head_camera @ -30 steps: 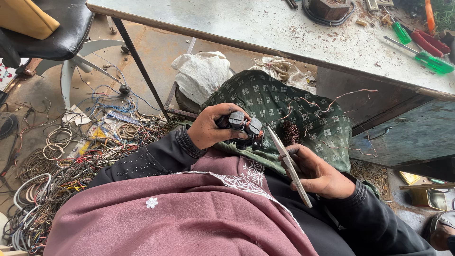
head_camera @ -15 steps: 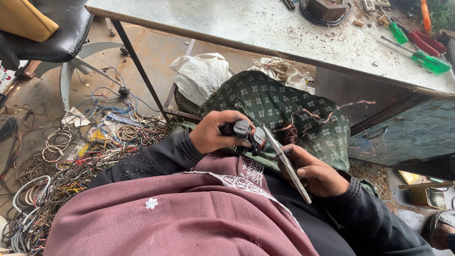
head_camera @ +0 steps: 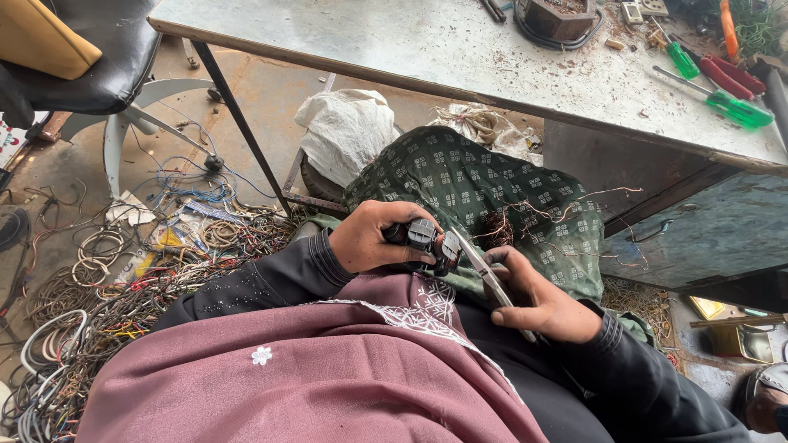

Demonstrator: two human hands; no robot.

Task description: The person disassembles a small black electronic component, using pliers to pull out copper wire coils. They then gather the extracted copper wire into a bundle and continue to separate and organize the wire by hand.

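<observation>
My left hand (head_camera: 373, 237) grips a small black plastic connector block (head_camera: 427, 239) above my lap. My right hand (head_camera: 538, 300) holds a long flat metal blade (head_camera: 483, 268) whose tip rests against the connector. Thin reddish copper wire strands (head_camera: 525, 220) lie on the green patterned cloth (head_camera: 476, 184) spread over my knees just beyond the hands. A maroon shawl (head_camera: 328, 369) with white embroidery covers my lap below them.
A metal workbench (head_camera: 460, 49) stands ahead with green-handled screwdrivers (head_camera: 722, 98) at its right end. Tangled wires and cable coils (head_camera: 123, 279) cover the floor at left. A black office chair (head_camera: 98, 74) is at the upper left. White bags (head_camera: 349, 131) sit under the bench.
Both hands have shifted slightly to the right, and the blade's tip has stayed against the connector. The rest looks the same.
</observation>
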